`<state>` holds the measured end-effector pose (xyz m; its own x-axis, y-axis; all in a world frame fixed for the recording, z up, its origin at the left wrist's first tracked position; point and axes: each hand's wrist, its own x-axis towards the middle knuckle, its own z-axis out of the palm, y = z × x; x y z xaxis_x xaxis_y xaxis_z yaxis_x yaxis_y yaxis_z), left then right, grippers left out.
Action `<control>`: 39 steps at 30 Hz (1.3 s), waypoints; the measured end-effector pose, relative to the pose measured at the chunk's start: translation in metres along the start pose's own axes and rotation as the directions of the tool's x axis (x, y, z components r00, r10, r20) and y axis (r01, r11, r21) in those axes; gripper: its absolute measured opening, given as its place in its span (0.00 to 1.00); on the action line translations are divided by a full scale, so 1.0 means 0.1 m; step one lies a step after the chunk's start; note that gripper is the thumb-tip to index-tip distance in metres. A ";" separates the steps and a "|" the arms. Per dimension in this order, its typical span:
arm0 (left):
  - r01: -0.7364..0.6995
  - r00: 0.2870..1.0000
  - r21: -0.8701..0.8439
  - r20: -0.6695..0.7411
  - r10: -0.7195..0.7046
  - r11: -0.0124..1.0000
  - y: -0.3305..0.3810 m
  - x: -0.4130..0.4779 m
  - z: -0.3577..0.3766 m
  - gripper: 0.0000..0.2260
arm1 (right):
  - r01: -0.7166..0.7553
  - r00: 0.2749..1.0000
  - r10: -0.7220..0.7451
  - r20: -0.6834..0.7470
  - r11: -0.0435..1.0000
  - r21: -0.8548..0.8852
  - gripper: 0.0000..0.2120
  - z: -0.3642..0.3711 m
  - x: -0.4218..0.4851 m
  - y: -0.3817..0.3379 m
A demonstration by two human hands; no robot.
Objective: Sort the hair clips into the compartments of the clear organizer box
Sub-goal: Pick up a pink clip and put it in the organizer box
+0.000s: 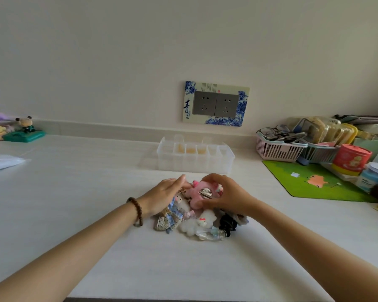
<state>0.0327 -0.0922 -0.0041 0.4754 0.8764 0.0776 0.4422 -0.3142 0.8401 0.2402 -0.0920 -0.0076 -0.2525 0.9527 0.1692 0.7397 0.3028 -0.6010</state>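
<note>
A pile of hair clips lies on the white table in front of me: a white fluffy clip (198, 223), a black claw clip (227, 223), a clear clip (212, 234) and a blue-and-beige fabric clip (168, 219). My right hand (227, 195) grips a pink fluffy clip (196, 194), its silver metal clasp facing up. My left hand (164, 195), a bead bracelet on its wrist, rests with fingers together on the pile's left side, touching the pink clip. The clear organizer box (194, 158) stands just behind the pile, with something yellowish in its middle compartments.
To the right lie a green cartoon mat (314, 182), a pink basket (277, 149) with glasses, a red tin (350, 159) and more containers. Small figurines on a green base (24, 132) stand at the far left. A double wall socket (215, 104) is behind the box.
</note>
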 end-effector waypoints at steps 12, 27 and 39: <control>-0.050 0.992 -0.380 -0.123 0.002 0.924 0.32 0.42 -0.42 0.22 | 0.112 0.991 -0.132 0.026 0.918 0.380 0.26 -0.48 0.58 -0.41; -0.009 0.966 -0.335 -0.245 -0.078 0.942 0.03 1.08 -1.20 0.25 | 0.233 0.961 -0.159 -0.225 0.904 0.357 0.11 -0.32 1.56 -0.55; -0.035 0.984 0.090 -0.173 0.051 0.995 -0.73 1.25 -1.24 0.35 | -0.278 0.959 0.243 0.143 0.900 0.337 0.21 -0.32 2.00 -0.49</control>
<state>-0.0345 0.0860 0.0111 0.3584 0.9092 0.2118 0.4919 -0.3767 0.7850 0.1733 0.0847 0.0806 -0.1517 0.9838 -0.0952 0.5253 -0.0013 -0.8509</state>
